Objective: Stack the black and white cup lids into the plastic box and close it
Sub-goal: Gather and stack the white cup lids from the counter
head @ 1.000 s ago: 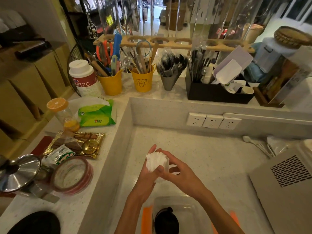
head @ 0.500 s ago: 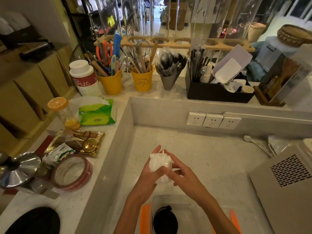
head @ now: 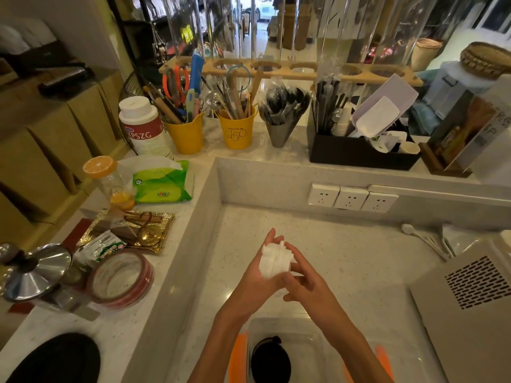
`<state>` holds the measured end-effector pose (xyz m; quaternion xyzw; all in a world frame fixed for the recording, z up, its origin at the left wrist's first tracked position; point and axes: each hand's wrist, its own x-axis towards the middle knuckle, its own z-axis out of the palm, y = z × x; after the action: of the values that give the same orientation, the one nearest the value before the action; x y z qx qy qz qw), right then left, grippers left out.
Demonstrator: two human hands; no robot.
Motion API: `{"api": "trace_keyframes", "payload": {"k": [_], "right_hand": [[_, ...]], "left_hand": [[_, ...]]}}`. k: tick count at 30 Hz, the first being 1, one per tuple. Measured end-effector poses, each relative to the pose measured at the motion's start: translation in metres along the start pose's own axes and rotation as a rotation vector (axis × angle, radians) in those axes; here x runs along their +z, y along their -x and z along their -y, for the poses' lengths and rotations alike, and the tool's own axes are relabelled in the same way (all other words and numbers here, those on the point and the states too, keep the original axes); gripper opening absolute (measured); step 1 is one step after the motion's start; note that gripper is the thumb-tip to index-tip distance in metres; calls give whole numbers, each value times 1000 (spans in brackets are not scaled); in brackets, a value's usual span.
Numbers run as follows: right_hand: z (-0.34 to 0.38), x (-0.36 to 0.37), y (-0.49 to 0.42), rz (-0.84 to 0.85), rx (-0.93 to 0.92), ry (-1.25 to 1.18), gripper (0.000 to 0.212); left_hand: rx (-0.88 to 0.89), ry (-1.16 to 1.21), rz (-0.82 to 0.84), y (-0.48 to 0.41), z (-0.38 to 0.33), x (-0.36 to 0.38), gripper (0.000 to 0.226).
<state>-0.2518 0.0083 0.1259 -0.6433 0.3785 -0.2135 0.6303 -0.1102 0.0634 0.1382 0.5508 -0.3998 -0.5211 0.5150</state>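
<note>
A stack of white cup lids (head: 273, 261) lies on its side between my two hands, above the lower counter. My left hand (head: 255, 277) cups the stack from the left and below. My right hand (head: 304, 280) presses on it from the right, fingers curled round its end. Below my wrists, at the bottom edge of the view, stands the clear plastic box (head: 312, 344) with orange clips (head: 240, 355). A stack of black cup lids (head: 269, 360) lies inside the box at its left. The box is open; I see no cover for it.
The raised counter on the left holds a tape roll (head: 121, 277), a steel lid (head: 36, 272), a gold tray (head: 130, 230) and a green tissue pack (head: 161, 183). A grey machine (head: 470, 299) stands at the right. Wall sockets (head: 351, 197) and white spoons (head: 425, 239) lie behind.
The white lid stack has tipped a little further onto its side and my right hand has slid lower along it. Both hands stay in about the same place.
</note>
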Motion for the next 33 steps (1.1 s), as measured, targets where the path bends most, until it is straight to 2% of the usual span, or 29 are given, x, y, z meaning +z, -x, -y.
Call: {"api": "trace_keyframes", "payload": {"k": [2, 3, 6, 8, 10, 14, 17, 21, 25, 28, 31, 33], "right_hand": [[1, 2, 0, -34, 43, -26, 48], [2, 2, 0, -47, 71, -36, 46], [4, -6, 2, -28, 99, 31, 59], [10, -12, 6, 30, 78, 68, 55], [16, -13, 9, 65, 69, -9, 58], [27, -4, 14, -32, -45, -13, 72], [28, -1, 19, -53, -115, 21, 69], [27, -3, 20, 21, -99, -36, 76], [28, -2, 20, 44, -107, -57, 79], [29, 1, 18, -53, -174, -53, 72], [32, 2, 16, -242, -179, -113, 67], [32, -2, 16, -278, -173, -135, 63]], "left_hand": [[-12, 4, 5, 0, 1, 2, 102], [-26, -7, 21, 1, 2, 2, 103], [-52, -22, 72, 4, 0, -5, 112], [-39, 7, 84, 5, -3, -11, 107], [-17, 22, 87, 5, -6, -12, 104], [11, 113, 84, 5, -15, -8, 107], [-22, 177, 134, 9, -18, -12, 114], [-59, 211, 217, 14, -17, -17, 101], [-58, 272, 233, 15, -19, -19, 94], [-26, 350, 176, 13, -25, -18, 79], [44, 272, -53, 11, -28, -17, 60], [75, 252, -117, 13, -25, -17, 53]]}}
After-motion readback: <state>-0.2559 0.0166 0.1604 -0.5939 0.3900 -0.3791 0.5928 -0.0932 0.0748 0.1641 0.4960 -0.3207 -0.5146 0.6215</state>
